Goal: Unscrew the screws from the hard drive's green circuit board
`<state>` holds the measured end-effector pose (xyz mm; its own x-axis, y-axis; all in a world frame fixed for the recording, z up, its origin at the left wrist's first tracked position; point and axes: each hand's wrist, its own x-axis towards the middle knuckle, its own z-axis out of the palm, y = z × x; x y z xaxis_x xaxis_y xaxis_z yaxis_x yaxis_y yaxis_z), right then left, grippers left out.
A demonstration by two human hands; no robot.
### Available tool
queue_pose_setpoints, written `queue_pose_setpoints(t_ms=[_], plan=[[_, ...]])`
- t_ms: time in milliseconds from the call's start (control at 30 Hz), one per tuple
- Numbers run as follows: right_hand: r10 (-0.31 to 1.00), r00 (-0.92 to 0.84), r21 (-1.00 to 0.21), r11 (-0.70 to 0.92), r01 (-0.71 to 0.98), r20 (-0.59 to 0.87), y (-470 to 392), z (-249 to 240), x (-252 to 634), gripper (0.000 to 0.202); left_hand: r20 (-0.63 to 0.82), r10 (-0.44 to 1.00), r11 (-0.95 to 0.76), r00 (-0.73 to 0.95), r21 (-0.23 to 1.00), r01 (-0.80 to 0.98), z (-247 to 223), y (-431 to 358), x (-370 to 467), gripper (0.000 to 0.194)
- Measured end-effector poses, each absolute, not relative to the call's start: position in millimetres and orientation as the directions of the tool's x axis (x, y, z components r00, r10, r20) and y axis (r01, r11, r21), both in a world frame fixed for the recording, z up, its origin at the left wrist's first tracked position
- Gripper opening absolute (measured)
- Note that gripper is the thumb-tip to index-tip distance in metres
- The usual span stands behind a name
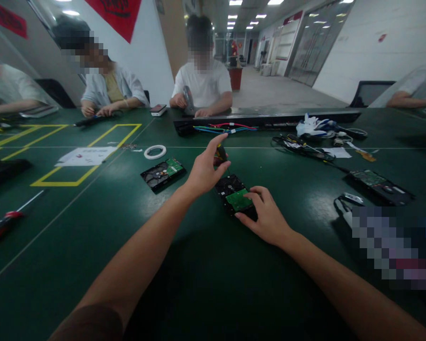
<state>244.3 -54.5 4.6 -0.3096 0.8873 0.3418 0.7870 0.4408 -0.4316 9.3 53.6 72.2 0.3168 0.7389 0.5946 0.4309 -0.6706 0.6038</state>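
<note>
A black hard drive with a green circuit board (238, 200) lies on the table in front of me, board side up. My right hand (270, 218) grips its near right part, thumb along the near edge and fingers over the board's right side. Above the drive's far end, my left hand (205, 169) holds a small screwdriver (220, 152) with a dark and yellow handle, the index finger stretched past it. The screwdriver points down toward the drive; whether its tip meets a screw is too small to tell. Left of that, a second hard drive (163, 174) lies flat.
A white tape ring (155, 152) and a paper sheet (87, 156) lie left. A red-black screwdriver (7, 222) is at far left. A long dark bar (270, 121) with wires spans the back. Cables (301, 147) and another drive (381, 185) sit right. People sit opposite.
</note>
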Motion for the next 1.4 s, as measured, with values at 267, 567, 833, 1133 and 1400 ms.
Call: queue_pose_setpoints(t_ms=[267, 567, 833, 1133, 1400], plan=[[0.809, -0.416, -0.421, 0.576, 0.7, 0.415, -48, -7, 263, 0.033, 0.537, 0.744, -0.665, 0.398, 0.653, 0.363, 73, 59, -1, 0.072], [0.801, -0.456, -0.408, 0.593, 0.694, 0.389, -31, -8, 282, 0.038, 0.472, 0.78, -0.608, 0.41, 0.725, 0.323, 66, 55, 7, 0.079], [0.859, -0.427, -0.427, 0.512, 0.745, 0.283, -44, -3, 271, 0.057, 0.556, 0.75, -0.658, 0.358, 0.68, 0.323, 66, 53, 10, 0.063], [0.944, -0.285, -0.41, 0.328, 0.851, 0.165, -52, 5, 250, 0.084, 0.613, 0.705, -0.705, 0.357, 0.66, 0.26, 61, 51, 17, 0.066], [0.964, -0.216, -0.371, 0.259, 0.892, 0.155, -51, 1, 238, 0.096, 0.62, 0.684, -0.725, 0.385, 0.636, 0.264, 53, 50, 22, 0.066]])
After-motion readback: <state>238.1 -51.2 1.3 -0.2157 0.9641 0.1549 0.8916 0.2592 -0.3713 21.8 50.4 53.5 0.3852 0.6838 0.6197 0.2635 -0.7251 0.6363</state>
